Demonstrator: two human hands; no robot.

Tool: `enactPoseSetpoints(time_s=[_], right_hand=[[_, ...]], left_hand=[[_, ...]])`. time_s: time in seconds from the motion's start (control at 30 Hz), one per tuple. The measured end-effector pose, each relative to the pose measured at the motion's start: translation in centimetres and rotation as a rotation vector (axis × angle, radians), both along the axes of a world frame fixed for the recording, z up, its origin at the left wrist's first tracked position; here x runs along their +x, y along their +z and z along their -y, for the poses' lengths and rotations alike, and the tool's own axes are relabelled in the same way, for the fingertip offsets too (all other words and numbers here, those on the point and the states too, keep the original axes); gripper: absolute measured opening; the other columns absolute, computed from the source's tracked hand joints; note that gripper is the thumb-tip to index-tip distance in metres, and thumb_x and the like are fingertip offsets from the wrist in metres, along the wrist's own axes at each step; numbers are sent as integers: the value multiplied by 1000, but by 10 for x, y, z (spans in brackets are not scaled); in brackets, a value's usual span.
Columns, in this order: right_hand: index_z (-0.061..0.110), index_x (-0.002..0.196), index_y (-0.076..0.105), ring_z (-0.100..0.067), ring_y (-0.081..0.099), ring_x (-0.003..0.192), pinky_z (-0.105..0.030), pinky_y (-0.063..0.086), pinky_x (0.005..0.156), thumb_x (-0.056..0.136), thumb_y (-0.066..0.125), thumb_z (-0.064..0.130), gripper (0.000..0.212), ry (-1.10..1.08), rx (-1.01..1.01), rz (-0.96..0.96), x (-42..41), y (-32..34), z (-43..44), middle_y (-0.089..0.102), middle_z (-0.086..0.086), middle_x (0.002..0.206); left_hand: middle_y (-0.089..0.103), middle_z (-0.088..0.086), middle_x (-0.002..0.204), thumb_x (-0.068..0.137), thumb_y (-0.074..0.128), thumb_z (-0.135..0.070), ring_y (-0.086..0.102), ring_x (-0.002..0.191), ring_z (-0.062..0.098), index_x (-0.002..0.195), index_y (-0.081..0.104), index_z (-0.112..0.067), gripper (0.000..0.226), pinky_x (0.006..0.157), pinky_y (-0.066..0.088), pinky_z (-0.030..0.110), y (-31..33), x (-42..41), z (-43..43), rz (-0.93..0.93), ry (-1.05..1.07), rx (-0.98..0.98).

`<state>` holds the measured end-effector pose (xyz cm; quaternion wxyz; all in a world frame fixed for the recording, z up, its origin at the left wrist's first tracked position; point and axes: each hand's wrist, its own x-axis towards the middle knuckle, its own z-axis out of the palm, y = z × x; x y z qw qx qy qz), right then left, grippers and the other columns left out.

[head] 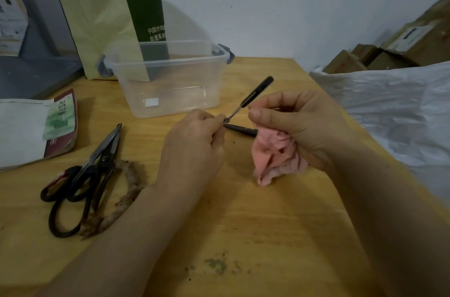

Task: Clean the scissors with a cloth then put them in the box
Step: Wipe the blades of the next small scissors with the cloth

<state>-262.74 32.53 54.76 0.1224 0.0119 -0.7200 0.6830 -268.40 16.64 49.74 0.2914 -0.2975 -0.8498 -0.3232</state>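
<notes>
My left hand (194, 143) pinches a small pair of scissors (253, 94) at its pivot; the two thin black handles spread apart, one slanting up to the right, the other lying low toward my right hand. My right hand (299, 124) grips a bunched pink cloth (277, 158) just right of the small scissors. A clear plastic box (168, 77) with grey latches stands open behind the hands. Two larger pairs of scissors (97, 165) with black handles lie overlapping on the table at the left.
A frayed piece of rope (126, 189) lies beside the large scissors. A paper bag (109, 24) leans on the wall behind the box. Papers and a packet (60, 121) lie at far left. White plastic sheeting (394, 107) and cardboard boxes (401, 46) border the wooden table (243, 223) at right.
</notes>
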Motion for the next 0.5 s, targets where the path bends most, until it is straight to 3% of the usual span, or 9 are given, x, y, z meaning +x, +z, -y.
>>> enactPoseSetpoints(time_s=[0.13, 0.27, 0.33, 0.4, 0.43, 0.5], right_hand=[[13, 84, 74, -8, 68, 82, -17, 52, 72, 67, 74, 6, 18, 66, 48, -162, -1, -1, 1, 73, 0, 83], [12, 93, 73, -5, 66, 90, -15, 50, 80, 75, 72, -5, 24, -77, 344, -451, -4, -8, 8, 70, 1, 91], [14, 93, 74, -3, 66, 89, -14, 49, 79, 77, 73, 1, 21, -104, 494, -465, -10, -19, 12, 71, 7, 88], [21, 91, 76, -10, 62, 94, -23, 49, 84, 78, 73, 14, 15, -147, 723, -448, -18, -32, 12, 71, 6, 87], [28, 91, 76, -16, 58, 98, -28, 45, 90, 78, 72, 22, 14, -174, 827, -422, -22, -38, 10, 69, 5, 88], [41, 90, 74, -24, 52, 103, -20, 25, 99, 79, 67, 37, 14, -243, 949, -361, -27, -41, 7, 65, 7, 92]], left_hand=[[66, 10, 79, 84, 64, -10, 59, 67, 27, 92, 74, -5, 14, 59, 36, 27, 0, -1, 1, 1, 42, -63], [64, 8, 92, 91, 57, -21, 58, 83, 29, 97, 73, -11, 20, 63, 35, 32, 0, -1, 1, 55, 107, -148], [62, 6, 95, 93, 52, -25, 56, 88, 28, 101, 72, -14, 24, 65, 34, 33, 0, 1, -1, 70, 119, -191], [61, 5, 95, 94, 51, -27, 56, 88, 26, 100, 71, -15, 24, 64, 30, 31, 0, 2, -1, 67, 116, -204], [61, 5, 94, 94, 51, -27, 56, 88, 26, 99, 72, -15, 25, 63, 29, 31, 0, 2, -1, 62, 111, -203], [61, 5, 95, 95, 49, -28, 56, 89, 26, 101, 72, -16, 26, 64, 33, 32, 0, 2, -1, 70, 102, -216]])
